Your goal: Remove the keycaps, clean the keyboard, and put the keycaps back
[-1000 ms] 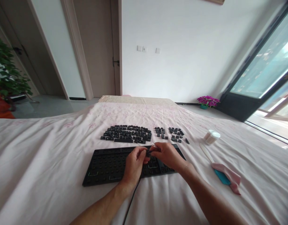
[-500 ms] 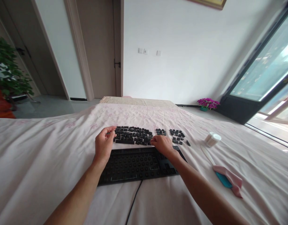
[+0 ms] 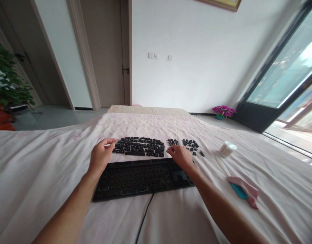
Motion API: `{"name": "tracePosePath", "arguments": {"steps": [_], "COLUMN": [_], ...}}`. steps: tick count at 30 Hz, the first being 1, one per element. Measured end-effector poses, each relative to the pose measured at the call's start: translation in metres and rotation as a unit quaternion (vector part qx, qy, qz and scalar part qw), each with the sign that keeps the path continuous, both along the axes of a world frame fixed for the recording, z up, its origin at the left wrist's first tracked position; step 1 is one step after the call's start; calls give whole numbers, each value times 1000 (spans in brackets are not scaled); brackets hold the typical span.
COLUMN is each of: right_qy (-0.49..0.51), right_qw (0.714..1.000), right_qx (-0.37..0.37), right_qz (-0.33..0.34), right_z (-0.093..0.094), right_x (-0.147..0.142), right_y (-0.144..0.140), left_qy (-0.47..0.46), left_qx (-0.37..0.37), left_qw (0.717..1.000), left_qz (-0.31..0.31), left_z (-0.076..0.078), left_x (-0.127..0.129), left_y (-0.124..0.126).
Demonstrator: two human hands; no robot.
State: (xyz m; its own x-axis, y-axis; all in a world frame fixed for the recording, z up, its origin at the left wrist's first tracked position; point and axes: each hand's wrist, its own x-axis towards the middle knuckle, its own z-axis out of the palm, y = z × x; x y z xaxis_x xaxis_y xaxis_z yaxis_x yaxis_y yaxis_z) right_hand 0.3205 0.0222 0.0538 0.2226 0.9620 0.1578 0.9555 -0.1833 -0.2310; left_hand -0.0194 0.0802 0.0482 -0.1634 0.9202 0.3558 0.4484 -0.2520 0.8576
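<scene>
Several rows of loose black keycaps (image 3: 142, 146) lie on the bedsheet, just beyond a black keyboard (image 3: 135, 178) whose key positions are bare. My left hand (image 3: 102, 154) is at the left end of the largest keycap group, thumb and forefinger apart, with nothing visible between them. Just off that group's right end, above the keyboard's far edge, is my right hand (image 3: 181, 156). Its fingers are loosely bent and slightly apart, and no object shows in them. Behind it are smaller keycap clusters (image 3: 173, 142), partly covered by the hand.
A white round container (image 3: 227, 149) stands on the sheet to the right. Nearer me lies a pink and blue cloth item (image 3: 244, 190) with a pale strip. The keyboard's cable (image 3: 145, 217) runs toward me. Pink flowers (image 3: 223, 111) stand on the floor beyond.
My left hand has moved left, and more of the keycap group's left end shows. My right hand has come slightly away from the group's right end. The view has shifted a little.
</scene>
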Motion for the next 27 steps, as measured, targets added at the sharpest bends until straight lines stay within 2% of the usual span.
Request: {"name": "tracePosePath", "arguments": {"steps": [3,5,7,8,11,15,18,21,23,27], "right_qy": [25,45,69,81,90,92,88,64,-5,-88], "right_qw": [998,994,988,985,981,981,981,983,988,970], "right_qx": [30,51,51,49,49,62,79,88,65,-9], "right_qz": [-46,-81,-125,-143,-162,-160,-155,-150,-142,-225], "right_z": [1,-4,-13,-18,-34,-43,-36,-20,-11,-7], "right_x": [29,52,72,81,96,99,102,112,124,155], "right_y": [-13,-23,-31,-35,-42,-49,-62,-88,-110,-155], "left_qy": [79,87,74,76,60,99,145,187,214,240], "left_qx": [-54,-73,-86,-99,-135,-152,-169,-168,-161,-170], "left_qw": [995,993,993,991,987,982,974,967,963,956], "left_qz": [-12,-35,-31,-55,-56,-62,-49,-32,-16,12], "left_z": [-18,-36,-55,-64,-78,-71,-63,-60,-60,-58], "left_x": [-27,-47,-62,-66,-68,-58,-54,-54,-54,-52], "left_y": [0,1,1,1,-8,-26,-33,-34,-34,-34]}}
